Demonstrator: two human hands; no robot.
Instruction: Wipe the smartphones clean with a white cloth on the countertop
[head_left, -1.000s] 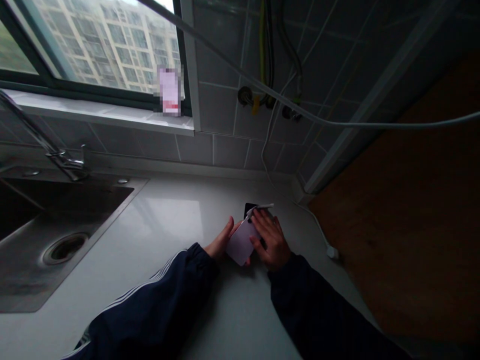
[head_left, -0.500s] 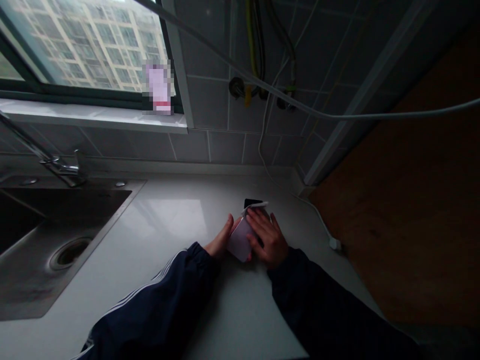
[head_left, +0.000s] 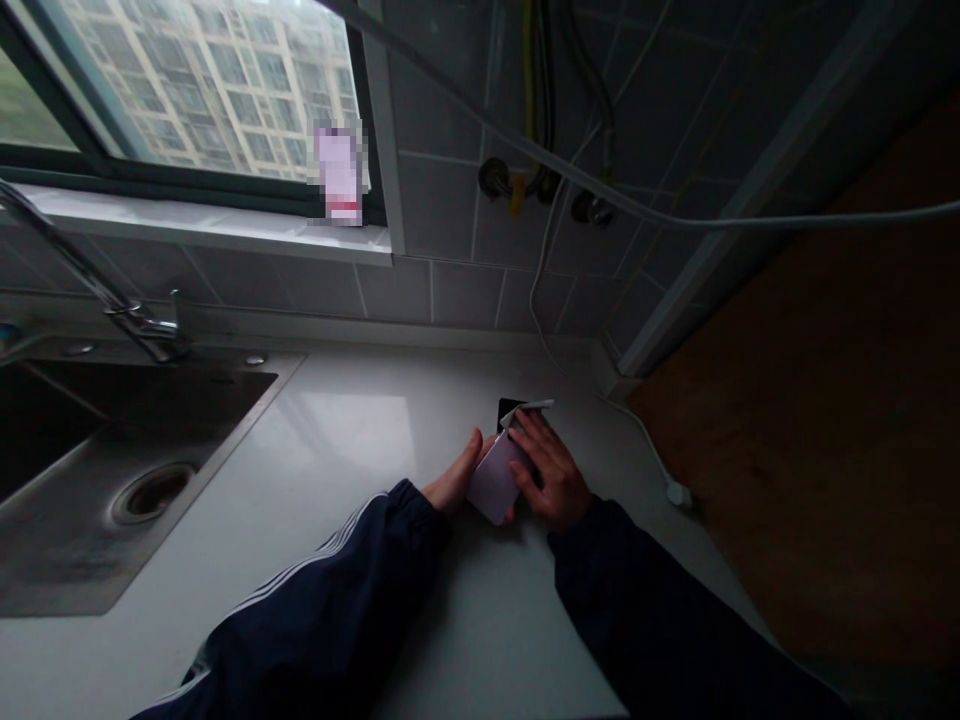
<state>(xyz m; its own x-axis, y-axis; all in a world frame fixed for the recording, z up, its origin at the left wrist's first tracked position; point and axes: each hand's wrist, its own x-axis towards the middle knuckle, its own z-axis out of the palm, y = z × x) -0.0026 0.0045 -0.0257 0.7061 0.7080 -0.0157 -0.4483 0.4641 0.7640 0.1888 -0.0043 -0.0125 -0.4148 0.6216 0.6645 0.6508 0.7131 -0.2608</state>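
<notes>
A flat lavender slab with rounded corners, which looks like a phone [head_left: 493, 486], is tilted up over the white counter [head_left: 352, 425]. My left hand [head_left: 455, 477] grips it by the left side, thumb raised and the other fingers hidden behind it. Across its upper right face lies my right hand [head_left: 555, 480], fingers together over a thin whitish cloth or tissue [head_left: 536, 405] whose edge sticks out past the fingertips. Just behind them, a small black flat object [head_left: 508, 408] shows on the counter, partly covered.
To the left is a steel sink [head_left: 67, 560] with a faucet [head_left: 142, 325]. A pixelated lavender item [head_left: 341, 175] stands on the windowsill [head_left: 225, 228]. A white cable [head_left: 637, 212] hangs across the view. A plug [head_left: 679, 494] rests by the wooden panel [head_left: 810, 450] at right.
The whole view has shifted slightly, so the scene sits a little farther right. Both hands keep their hold, with the right hand still on the phone and the cloth under its fingers.
</notes>
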